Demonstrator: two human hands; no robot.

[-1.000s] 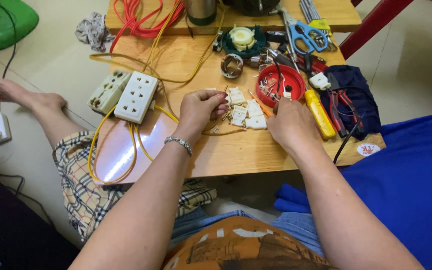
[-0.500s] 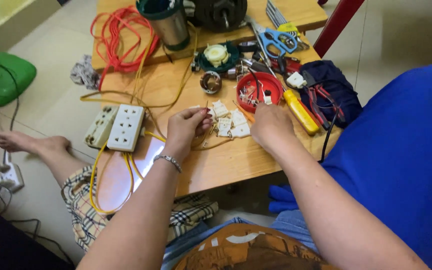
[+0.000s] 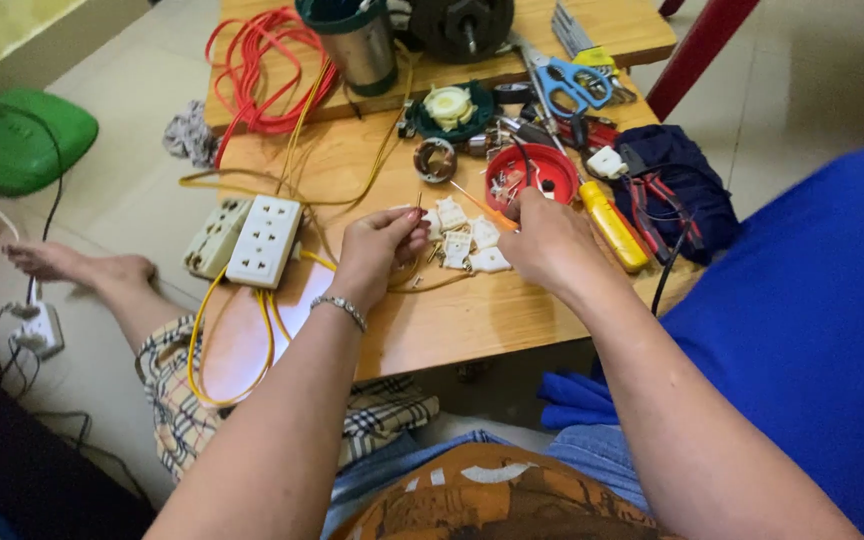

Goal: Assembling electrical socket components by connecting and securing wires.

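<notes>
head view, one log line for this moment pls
left hand: pinches small metal part | right hand: holds thin orange tool | white socket pieces between hands | wooden table

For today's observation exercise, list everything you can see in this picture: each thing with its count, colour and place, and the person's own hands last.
small socket parts: several, white, table centre between the hands
power strips: two, white and cream, table's left edge
cable: one, yellow, looping off the strips
wire coil: one, red, far left of the table
cup: one, steel with a green rim, far side
bowl: one, red, right of centre, holding small parts
scissors: one, blue-handled, far right
tool: one, yellow, beside the bowl
pouch: one, dark blue, table's right edge
left hand: pinching a small piece
right hand: fingertips by a thin orange wire
</notes>
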